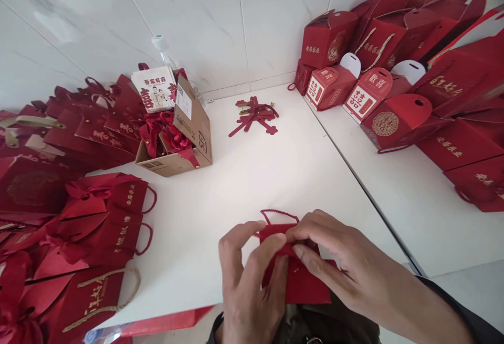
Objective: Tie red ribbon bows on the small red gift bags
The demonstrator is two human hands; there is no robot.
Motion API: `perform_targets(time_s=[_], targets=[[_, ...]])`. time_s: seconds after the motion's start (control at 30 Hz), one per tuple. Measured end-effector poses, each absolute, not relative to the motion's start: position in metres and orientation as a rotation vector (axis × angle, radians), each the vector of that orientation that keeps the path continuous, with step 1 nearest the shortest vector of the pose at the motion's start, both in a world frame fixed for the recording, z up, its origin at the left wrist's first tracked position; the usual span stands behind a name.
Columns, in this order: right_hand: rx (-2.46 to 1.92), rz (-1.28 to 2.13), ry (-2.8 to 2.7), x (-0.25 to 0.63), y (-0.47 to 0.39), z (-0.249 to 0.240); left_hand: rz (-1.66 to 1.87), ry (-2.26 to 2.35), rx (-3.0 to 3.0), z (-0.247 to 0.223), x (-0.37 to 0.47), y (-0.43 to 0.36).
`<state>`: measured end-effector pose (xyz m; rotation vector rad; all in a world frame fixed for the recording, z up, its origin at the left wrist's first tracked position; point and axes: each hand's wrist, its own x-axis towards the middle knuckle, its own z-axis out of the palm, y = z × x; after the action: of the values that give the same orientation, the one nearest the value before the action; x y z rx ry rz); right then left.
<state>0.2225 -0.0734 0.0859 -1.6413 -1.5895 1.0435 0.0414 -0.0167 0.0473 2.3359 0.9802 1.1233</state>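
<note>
A small red paper gift bag [309, 285] stands at the near edge of the white table, in front of my body. Its twisted red rope handle [280, 211] sticks up at the far side. My left hand [252, 268] is closed on the bag's top, with the thumb and fingers at the upper edge. My right hand [333, 252] pinches the same top edge from the right, its fingertips meeting those of the left. What lies right between the fingertips is mostly hidden. Further back on the table lies a small pile of dark red strips [255, 115].
A cardboard box [171, 166] with red ribbon pieces and printed cards [154, 89] stands at the back left. Many red gift bags [94, 223] crowd the left side. Red gift boxes [334, 86] are stacked on the right, beyond a seam [364, 191] between tables. A tiled wall closes the back.
</note>
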Motion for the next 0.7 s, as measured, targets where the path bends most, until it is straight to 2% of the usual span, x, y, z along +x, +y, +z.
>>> perform_targets(time_s=[0.2, 0.37, 0.57, 0.7], targets=[[-1.666, 1.038, -1.561, 0.222, -0.073, 0.084, 1.187, 1.105, 2.191, 0.045, 0.038, -0.020], [-1.672, 1.028, -1.580, 0.223, -0.074, 0.083, 0.968, 1.226, 2.046, 0.051, 0.039, -0.023], [-1.703, 0.993, -1.591, 0.225, -0.074, 0.085, 0.949, 1.063, 2.131, 0.055, 0.035, -0.015], [-1.772, 0.807, -1.634, 0.230, -0.078, 0.083, 0.935, 1.060, 2.215, 0.053, 0.031, -0.013]])
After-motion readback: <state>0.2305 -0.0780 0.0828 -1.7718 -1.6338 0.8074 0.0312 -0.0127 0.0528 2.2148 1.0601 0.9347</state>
